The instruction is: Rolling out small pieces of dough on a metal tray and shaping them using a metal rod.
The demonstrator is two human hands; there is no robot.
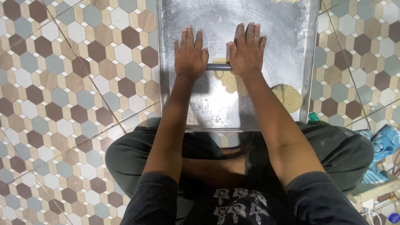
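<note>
On the metal tray [287,46] set on the tiled floor [62,83], my left hand [190,54] and right hand [247,52] press flat on a dark rolling pin [218,66], fingers [189,37] extended and spread, not curled around it. Flattened dough [227,79] lies under the pin, partly beneath my right palm. A dough ball [287,98] sits near the tray's right edge. Risk, as I judge it: uneven palm pressure could tear or stick the sheet, since little flour shows there.
</note>
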